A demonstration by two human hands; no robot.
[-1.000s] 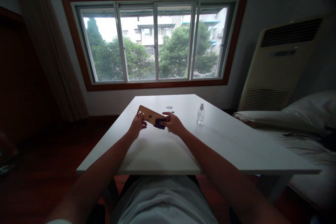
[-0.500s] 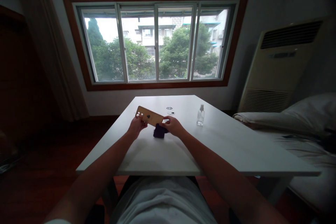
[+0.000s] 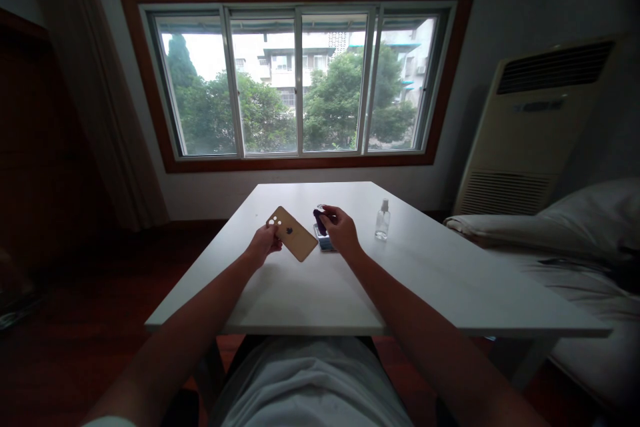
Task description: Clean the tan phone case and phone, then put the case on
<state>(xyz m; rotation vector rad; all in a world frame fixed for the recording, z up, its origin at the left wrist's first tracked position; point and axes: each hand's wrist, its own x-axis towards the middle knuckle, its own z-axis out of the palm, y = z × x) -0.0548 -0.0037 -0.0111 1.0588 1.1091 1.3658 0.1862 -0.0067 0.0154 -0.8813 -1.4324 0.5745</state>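
Observation:
A tan phone case (image 3: 297, 240) with camera cutouts and a small dark logo is pinched at its upper left by my left hand (image 3: 264, 245), tilted above the white table. My right hand (image 3: 343, 228) is closed on a dark purple cloth (image 3: 321, 221), bunched between thumb and fingers. Under the cloth and right hand lies a flat shiny object (image 3: 326, 245), partly hidden, perhaps a phone. It rests on the table just right of the case's lower corner.
A clear spray bottle (image 3: 382, 221) stands on the white table (image 3: 425, 280), right of my right hand. Behind the cloth a small ring-like item (image 3: 321, 206) is partly covered. A sofa (image 3: 540, 227) is at the right, below an air conditioner (image 3: 533, 127).
My right hand has let go of the case's right end and lifted the bunched cloth. The case has swung downward at its right end, and the shiny object beneath shows.

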